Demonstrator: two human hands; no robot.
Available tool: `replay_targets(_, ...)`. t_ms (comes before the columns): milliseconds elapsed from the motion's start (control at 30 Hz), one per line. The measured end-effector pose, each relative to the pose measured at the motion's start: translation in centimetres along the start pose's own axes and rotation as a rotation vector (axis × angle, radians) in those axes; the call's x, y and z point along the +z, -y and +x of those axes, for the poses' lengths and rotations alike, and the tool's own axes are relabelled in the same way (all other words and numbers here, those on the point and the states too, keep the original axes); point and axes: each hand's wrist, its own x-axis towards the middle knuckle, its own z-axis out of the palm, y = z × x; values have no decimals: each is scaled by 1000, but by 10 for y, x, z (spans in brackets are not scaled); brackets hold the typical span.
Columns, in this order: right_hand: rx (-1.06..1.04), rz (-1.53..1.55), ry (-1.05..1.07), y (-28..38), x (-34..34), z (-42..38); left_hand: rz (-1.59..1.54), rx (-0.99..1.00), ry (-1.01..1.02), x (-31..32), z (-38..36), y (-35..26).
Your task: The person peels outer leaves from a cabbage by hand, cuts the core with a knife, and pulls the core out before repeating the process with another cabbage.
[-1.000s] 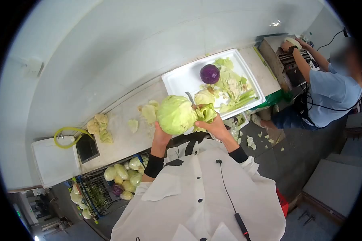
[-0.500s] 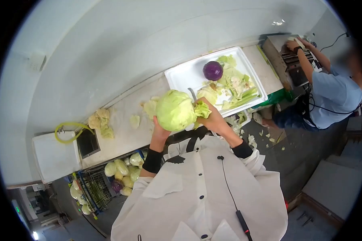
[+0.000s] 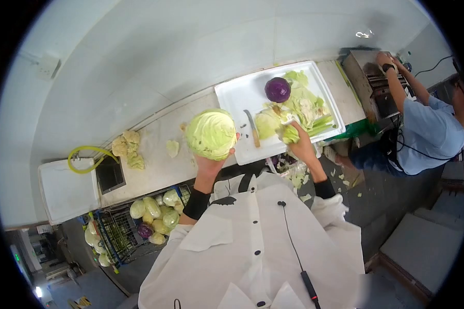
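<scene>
My left hand (image 3: 211, 164) holds a pale green cabbage (image 3: 210, 135) from below, over the counter. Crumpled cabbage leaves (image 3: 289, 135) are gripped in my right hand (image 3: 302, 148), above the front part of a white tray (image 3: 231, 98). In that tray, a knife (image 3: 252, 129) with a wooden handle lies between my two hands. A red cabbage (image 3: 277, 89) sits toward the tray's back, beside a pile of loose leaves (image 3: 307, 105).
Leaf scraps (image 3: 172, 148) and cauliflower pieces (image 3: 128, 147) lie on the counter, near a sink with a yellow hose (image 3: 82, 149). A cart (image 3: 119, 232) of cabbages stands below. At right, a co-worker (image 3: 430, 129) reaches to a metal machine (image 3: 363, 67). Scraps litter the floor.
My right hand has come away from the cabbage to the right, taking the leaves with it. The cabbage has moved slightly left in my left hand, and the knife now shows fully.
</scene>
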Motion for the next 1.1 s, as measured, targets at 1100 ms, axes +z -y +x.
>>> replay_targets(1100,-242,386,97,49,49,8,986,-139,-184,62,1,-7)
